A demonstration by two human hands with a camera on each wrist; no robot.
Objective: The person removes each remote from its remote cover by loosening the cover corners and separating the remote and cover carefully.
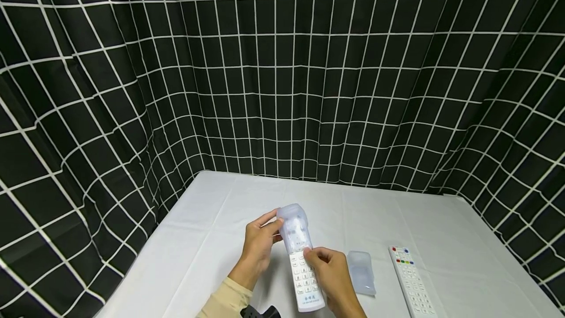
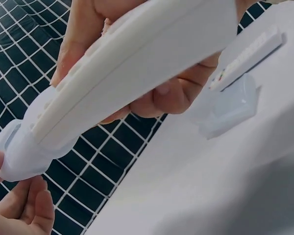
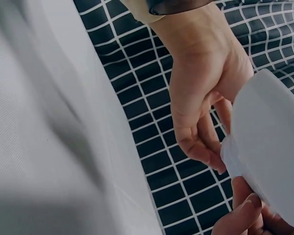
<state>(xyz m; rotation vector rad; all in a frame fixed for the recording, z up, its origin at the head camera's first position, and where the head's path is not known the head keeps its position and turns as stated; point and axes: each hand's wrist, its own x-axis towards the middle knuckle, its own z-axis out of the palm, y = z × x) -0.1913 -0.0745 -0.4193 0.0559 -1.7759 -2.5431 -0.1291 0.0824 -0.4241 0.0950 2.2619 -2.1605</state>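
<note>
A white remote control (image 1: 304,283) is held up over the table, its far end inside a translucent, pale bluish sleeve-like cover (image 1: 292,227). My left hand (image 1: 258,245) pinches the cover near its far end, thumb on top. Lower down, my right hand (image 1: 334,275) grips the remote's right side, with the thumb by the cover's edge. The left wrist view shows the remote's smooth side (image 2: 137,68), the right fingers (image 2: 171,95) curled beneath it, and the cover (image 2: 34,142) over its end. In the right wrist view, the remote's back (image 3: 272,142) hides part of the right hand (image 3: 242,215).
Right of my hands, a second translucent cover (image 1: 362,275) lies on the white-clothed table (image 1: 212,259). Farther right lies another white remote (image 1: 410,278) with coloured buttons. A black curtain (image 1: 300,87) with a white grid surrounds the table's back and sides.
</note>
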